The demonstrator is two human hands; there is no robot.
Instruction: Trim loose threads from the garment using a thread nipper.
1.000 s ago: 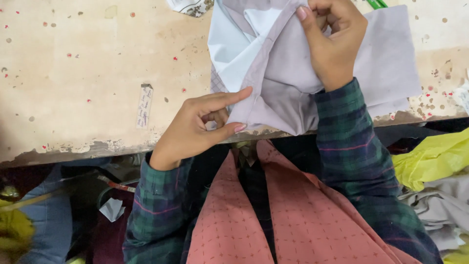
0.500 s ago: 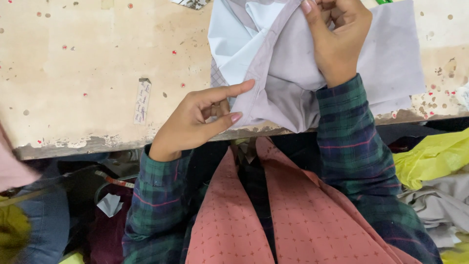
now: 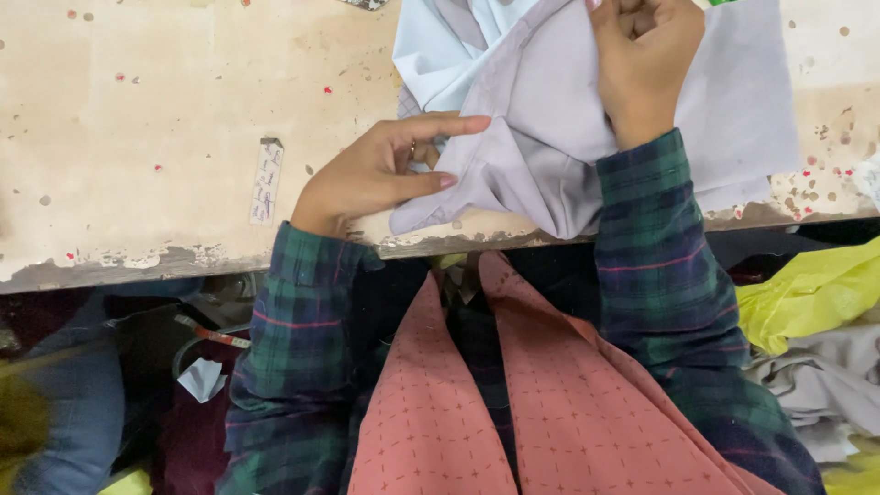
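Note:
A pale lilac-grey piece of cloth (image 3: 559, 137) lies bunched at the near edge of a worn beige table (image 3: 137, 119), with a light blue-white layer (image 3: 440, 46) folded into it at the top. My left hand (image 3: 380, 174) pinches the cloth's left edge between thumb and fingers. My right hand (image 3: 642, 64) grips a fold of the same cloth near the top of the view, fingers curled into it. Both arms wear dark green plaid sleeves.
A small paper label (image 3: 266, 181) is stuck on the table left of my left hand. Yellow fabric (image 3: 807, 293) and grey fabric (image 3: 816, 385) are piled at the right, below the table edge. A salmon patterned garment (image 3: 513, 403) covers my lap.
My left hand has shifted slightly along the cloth's left edge and pinches it more firmly. My right hand keeps its grip on the fold. The view has drifted a little.

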